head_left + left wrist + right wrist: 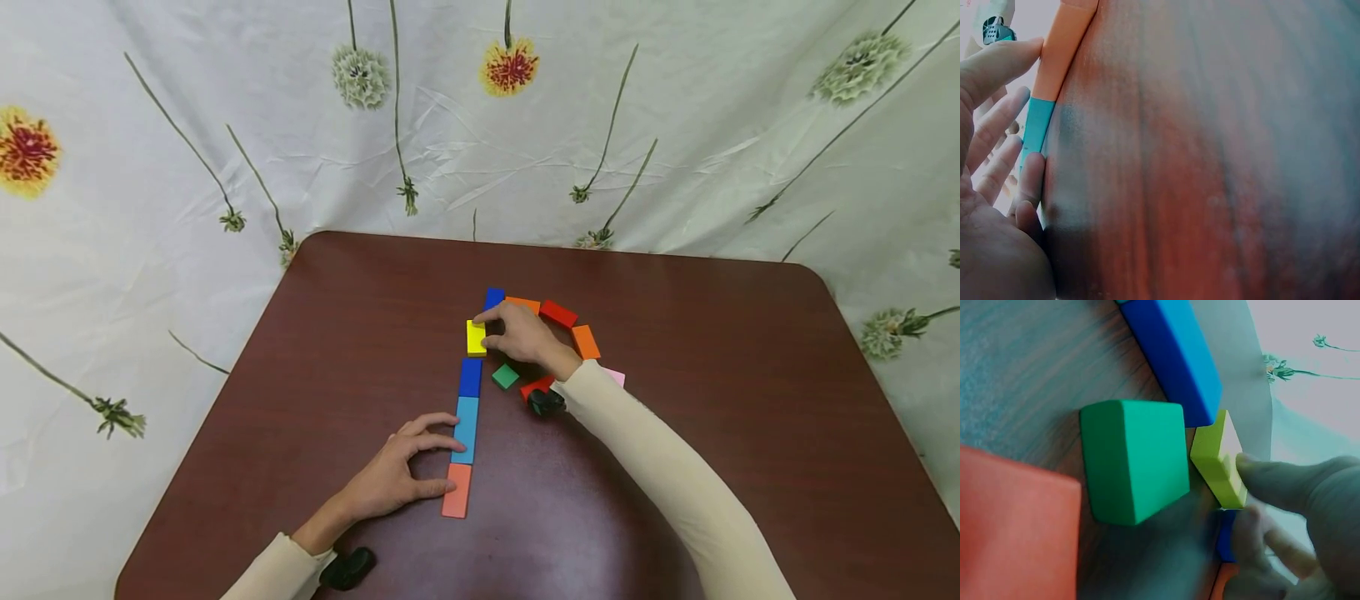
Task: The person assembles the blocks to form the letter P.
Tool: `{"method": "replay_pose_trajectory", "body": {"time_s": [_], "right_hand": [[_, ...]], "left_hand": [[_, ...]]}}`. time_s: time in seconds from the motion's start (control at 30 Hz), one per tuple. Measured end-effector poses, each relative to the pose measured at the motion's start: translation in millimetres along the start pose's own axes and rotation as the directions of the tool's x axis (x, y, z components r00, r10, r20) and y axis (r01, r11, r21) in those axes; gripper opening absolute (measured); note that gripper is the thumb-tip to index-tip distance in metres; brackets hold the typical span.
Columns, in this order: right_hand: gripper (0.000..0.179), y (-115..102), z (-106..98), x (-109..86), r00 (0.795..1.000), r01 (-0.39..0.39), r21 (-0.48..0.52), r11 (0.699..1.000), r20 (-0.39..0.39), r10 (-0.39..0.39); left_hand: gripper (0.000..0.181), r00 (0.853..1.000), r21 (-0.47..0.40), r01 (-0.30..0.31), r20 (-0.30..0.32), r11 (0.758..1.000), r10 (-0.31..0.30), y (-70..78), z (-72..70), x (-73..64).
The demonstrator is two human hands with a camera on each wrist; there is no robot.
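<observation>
Two hands work over a row of blocks on a brown table [337, 333]. The right hand [523, 333] has its thumb and forefinger bent in a pinch on the yellow block [476, 337]: the forefinger at its far end, the thumb on its right edge. The block lies flat, to the left of the palm, with most of its top uncovered. Just nearer the person is a dark blue block [470, 377], in line with it.

The left hand [390, 475] is spread, fingers apart and gripping nothing; two fingertips touch the left side of the light blue block [468, 425], and the thumb touches the salmon block [458, 500] at the row's near end.

Beyond the right hand, another blue block [492, 297] is partly covered. From it, an orange block [522, 305], a red block [558, 313] and a second orange one [586, 342] curve round towards a pink block [615, 377], partly hidden by the sleeve [652, 458]. A green block [506, 377] sits apart, below the right palm.
</observation>
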State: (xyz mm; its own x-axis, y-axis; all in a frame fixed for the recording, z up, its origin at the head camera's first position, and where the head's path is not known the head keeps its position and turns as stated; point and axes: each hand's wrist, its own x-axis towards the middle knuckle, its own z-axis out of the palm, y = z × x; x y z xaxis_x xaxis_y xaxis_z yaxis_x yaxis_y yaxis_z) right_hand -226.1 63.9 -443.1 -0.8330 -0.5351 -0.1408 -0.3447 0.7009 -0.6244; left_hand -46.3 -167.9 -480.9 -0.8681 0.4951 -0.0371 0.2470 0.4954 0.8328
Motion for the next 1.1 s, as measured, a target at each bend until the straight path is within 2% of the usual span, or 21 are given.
{"method": "replay_pose_trajectory", "body": {"time_s": [0.2, 0.57, 1.1], "right_hand": [[0.032, 1.8, 1.1, 1.9, 0.998, 0.061, 0.005, 0.998, 0.023, -0.061], [0.032, 2.6, 4.3, 0.9, 1.0, 0.022, -0.014, 1.0, 0.0, -0.022], [0.031, -1.5, 7.1, -0.4, 1.0, 0.023, -0.011, 1.0, 0.005, -0.023]], "left_hand": [[0.037, 1.0, -0.001, -0.01, -0.003, 1.0, 0.01, -0.9, 0.4, 0.7], [0.037, 1.0, -0.004, -0.018, -0.014, 1.0, 0.018, -1.2, 1.6, 0.7], [0.037, 1.0, -0.01, -0.008, -0.004, 1.0, 0.008, -1.4, 1.1, 0.4]]}}
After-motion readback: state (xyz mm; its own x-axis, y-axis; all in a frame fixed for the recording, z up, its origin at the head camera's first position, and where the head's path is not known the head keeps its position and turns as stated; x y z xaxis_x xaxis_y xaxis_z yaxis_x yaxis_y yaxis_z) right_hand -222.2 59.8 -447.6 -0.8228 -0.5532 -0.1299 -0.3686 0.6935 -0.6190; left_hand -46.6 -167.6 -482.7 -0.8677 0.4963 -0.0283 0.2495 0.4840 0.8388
